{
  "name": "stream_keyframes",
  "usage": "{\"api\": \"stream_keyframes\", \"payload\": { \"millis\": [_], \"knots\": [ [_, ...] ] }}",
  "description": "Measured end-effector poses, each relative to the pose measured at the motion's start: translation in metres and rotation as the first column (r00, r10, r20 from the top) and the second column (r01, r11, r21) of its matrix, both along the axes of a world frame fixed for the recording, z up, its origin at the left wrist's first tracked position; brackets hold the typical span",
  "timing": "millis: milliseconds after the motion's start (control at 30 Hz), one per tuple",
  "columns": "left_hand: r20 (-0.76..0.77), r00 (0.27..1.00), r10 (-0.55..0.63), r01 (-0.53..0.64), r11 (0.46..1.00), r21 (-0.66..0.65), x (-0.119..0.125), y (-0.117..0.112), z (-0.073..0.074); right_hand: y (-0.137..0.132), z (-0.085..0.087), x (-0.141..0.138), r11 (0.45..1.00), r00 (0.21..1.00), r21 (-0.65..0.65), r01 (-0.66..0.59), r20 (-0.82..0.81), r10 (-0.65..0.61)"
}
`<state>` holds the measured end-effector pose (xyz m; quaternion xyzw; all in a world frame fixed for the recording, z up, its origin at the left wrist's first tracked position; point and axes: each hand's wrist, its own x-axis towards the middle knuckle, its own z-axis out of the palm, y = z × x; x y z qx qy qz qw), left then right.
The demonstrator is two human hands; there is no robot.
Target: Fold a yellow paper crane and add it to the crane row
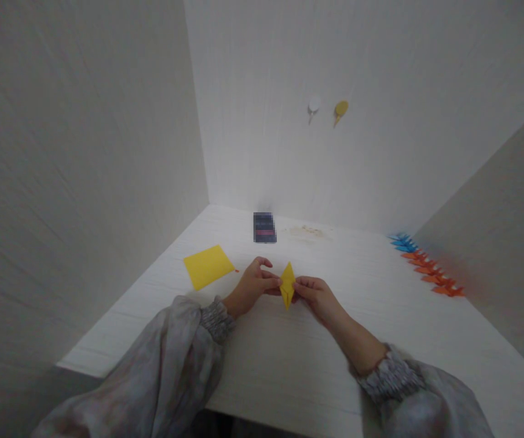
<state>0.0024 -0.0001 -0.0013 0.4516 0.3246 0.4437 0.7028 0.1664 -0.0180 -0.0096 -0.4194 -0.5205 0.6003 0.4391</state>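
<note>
The left hand (253,285) pinches one side of a yellow folded paper (288,286), and the right hand (315,294) pinches the other side, so both are clamped on it. The folded paper is a long, thin diamond, with one point up and one point down, and it is between the two hands, over the white table (252,371). Puffy gray sleeves (184,340) go down to both wrists. Near the left hand, a flat yellow sheet (209,266) lies on the table, with a tiny red bit (237,271) just beside its corner. Past the hands, near the back wall (262,121), there is a dark box shape (264,227), too blurry to name. Brown marks (310,231) are on the table to the right of it. Far to the right, pointy orange paper shapes (433,274) and blue ones (403,242) make a row by the side wall (508,243). High on the back wall are a white round hook (313,104) and a yellow one (341,108)
</note>
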Motion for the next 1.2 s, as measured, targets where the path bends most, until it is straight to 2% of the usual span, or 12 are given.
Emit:
{"api": "stream_keyframes", "payload": {
  "millis": [100, 200, 300, 367, 500, 633, 733, 833, 1033, 1200],
  "knots": [
    [-0.013, 1.0, -0.004, 0.004, 1.0, 0.014, 0.0, 0.001, -0.002, 0.002, -0.003, 0.0, 0.999, 0.999, -0.005, 0.032, 0.01, -0.032],
    [-0.041, 0.999, 0.018, -0.017, 1.0, 0.024, 0.001, 0.002, -0.003, 0.003, -0.006, -0.002, 0.993, 0.996, 0.077, 0.091, -0.016, -0.09],
    [-0.07, 0.997, 0.041, -0.04, 0.999, 0.015, 0.001, 0.003, -0.002, 0.002, -0.006, -0.003, 0.985, 0.997, 0.158, 0.064, -0.054, -0.056],
    [-0.083, 0.996, 0.022, -0.021, 1.0, 0.011, 0.001, 0.003, -0.001, 0.001, -0.005, -0.004, 0.983, 0.999, 0.175, 0.052, -0.001, -0.053],
    [-0.087, 0.996, -0.015, 0.019, 0.999, 0.046, 0.002, 0.002, -0.001, 0.001, -0.003, -0.002, 0.976, 0.981, 0.191, 0.109, 0.135, -0.136],
    [-0.087, 0.996, -0.019, 0.03, 0.992, 0.122, 0.004, 0.0, -0.004, 0.0, 0.001, -0.003, 0.961, 0.973, 0.215, 0.172, 0.115, -0.2],
    [-0.101, 0.995, -0.007, 0.021, 0.99, 0.14, 0.006, 0.001, -0.007, -0.001, 0.002, -0.006, 0.965, 0.983, 0.194, 0.175, 0.024, -0.183],
    [-0.099, 0.994, -0.046, 0.058, 0.99, 0.125, 0.007, 0.0, -0.007, -0.002, 0.003, -0.007, 0.97, 0.987, 0.181, 0.161, -0.019, -0.16],
    [-0.073, 0.994, -0.082, 0.088, 0.992, 0.089, 0.006, -0.002, -0.003, -0.005, 0.004, -0.008, 0.977, 0.991, 0.165, 0.135, 0.001, -0.137],
    [-0.035, 0.999, 0.014, -0.01, 0.994, 0.111, 0.004, -0.002, 0.0, -0.007, 0.006, -0.012, 0.957, 0.989, 0.256, 0.134, 0.019, -0.144]
  ]
}}
